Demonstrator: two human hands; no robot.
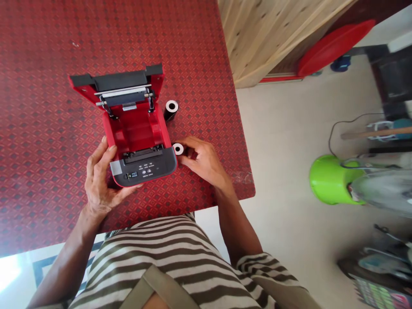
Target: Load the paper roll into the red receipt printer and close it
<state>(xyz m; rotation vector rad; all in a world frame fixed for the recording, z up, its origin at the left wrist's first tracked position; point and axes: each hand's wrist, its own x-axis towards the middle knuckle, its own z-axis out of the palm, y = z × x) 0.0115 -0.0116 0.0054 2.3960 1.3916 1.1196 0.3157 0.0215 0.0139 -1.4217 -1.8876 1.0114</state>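
Observation:
A red and black receipt printer point(140, 165) stands on the table with its lid point(119, 88) raised, and its red paper bay shows nothing inside. My left hand point(101, 176) is closed round the printer's left front corner, fingers along the side and thumb under the front edge. At the printer's right side, my right hand point(202, 159) pinches a small paper roll point(178, 149), white end with a dark core hole facing up. Another paper roll point(171, 108), dark on the outside, stands just behind it near the printer's right rear.
The table point(199, 51) has a red patterned cover, and its right edge runs close to my right arm. Beyond that edge are a wooden panel point(254, 34), a red round object point(334, 49) and a green bucket point(333, 180) on the pale floor.

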